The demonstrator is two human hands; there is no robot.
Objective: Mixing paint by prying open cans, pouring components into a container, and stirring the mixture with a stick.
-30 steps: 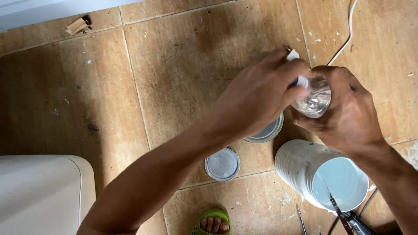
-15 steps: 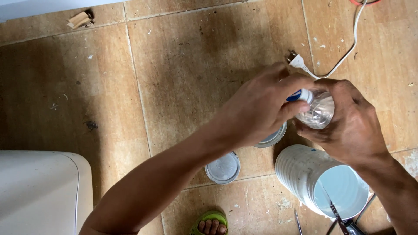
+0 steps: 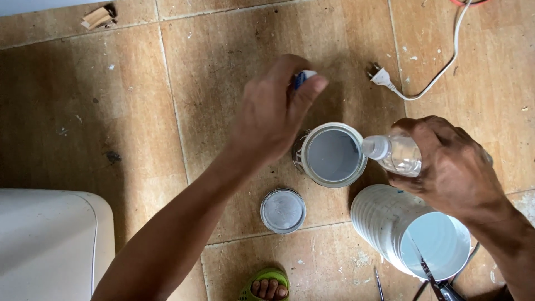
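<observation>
My right hand [image 3: 451,167] grips a small clear plastic bottle [image 3: 395,154], tilted with its open neck over the rim of a small open tin [image 3: 333,155] of pale grey paint on the tiled floor. My left hand [image 3: 273,114] hovers left of and above the tin, pinching a small blue bottle cap [image 3: 301,78] between thumb and fingers. The tin's round lid [image 3: 283,210] lies flat on the floor just in front of it.
A white ribbed bucket [image 3: 390,220] with pale paint and a dark-handled tool stands at lower right. A white plug and cord [image 3: 423,75] lie at upper right. A white appliance corner [image 3: 50,245] fills lower left. My sandalled toes [image 3: 267,287] show at bottom.
My left hand has come off the bottle with the blue cap and moved up and left. The bottle, held by my right hand, has tipped toward the uncovered tin.
</observation>
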